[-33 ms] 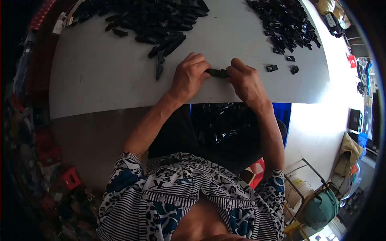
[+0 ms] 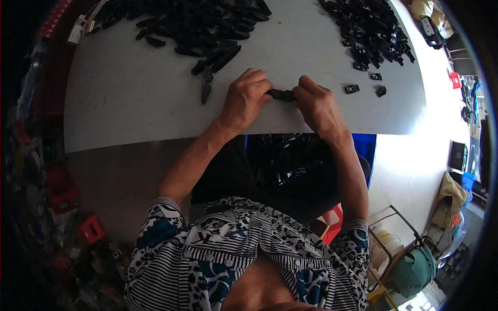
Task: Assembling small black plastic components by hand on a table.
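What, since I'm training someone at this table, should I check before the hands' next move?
1. Left hand gripping the black part at its left end: ok.
2. Right hand gripping its right end: ok.
3. Both ends of the part visible: not ok, fingers cover them.
4. Part free of damage: cannot tell, too small and dark.
5. Long black piece apart from left hand: ok.

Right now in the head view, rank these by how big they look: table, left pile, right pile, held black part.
Table
Left pile
Right pile
Held black part

The picture's top edge cuts off the first three.
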Available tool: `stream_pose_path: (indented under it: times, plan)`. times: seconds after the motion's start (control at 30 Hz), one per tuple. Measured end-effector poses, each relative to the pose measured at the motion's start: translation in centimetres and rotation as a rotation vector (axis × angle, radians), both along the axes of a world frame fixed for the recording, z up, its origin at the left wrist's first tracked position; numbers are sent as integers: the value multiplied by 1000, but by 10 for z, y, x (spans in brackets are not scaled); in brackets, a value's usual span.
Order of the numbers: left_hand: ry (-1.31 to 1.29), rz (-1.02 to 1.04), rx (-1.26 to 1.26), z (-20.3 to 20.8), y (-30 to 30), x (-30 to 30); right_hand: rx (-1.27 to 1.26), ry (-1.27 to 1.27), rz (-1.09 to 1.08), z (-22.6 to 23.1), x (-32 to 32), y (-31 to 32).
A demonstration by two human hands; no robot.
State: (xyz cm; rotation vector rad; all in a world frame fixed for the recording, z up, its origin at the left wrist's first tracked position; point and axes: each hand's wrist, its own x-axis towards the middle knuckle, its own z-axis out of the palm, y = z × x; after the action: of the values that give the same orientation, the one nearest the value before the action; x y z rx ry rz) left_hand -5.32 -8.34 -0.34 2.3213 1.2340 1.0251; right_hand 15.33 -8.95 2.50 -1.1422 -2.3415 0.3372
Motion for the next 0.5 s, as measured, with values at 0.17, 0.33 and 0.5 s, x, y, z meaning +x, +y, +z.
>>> stream_pose_path:
  times: [0.17, 0.33, 0.5]
  plan:
    - [-46, -66, -14, 0, -2, 5, -46, 72, 84, -6, -12, 1]
    - [35, -83, -86, 16, -10, -9, -166, 16, 30, 6, -3, -5]
    - [282, 587, 122, 33, -13, -55, 114, -219, -438, 22, 75, -7]
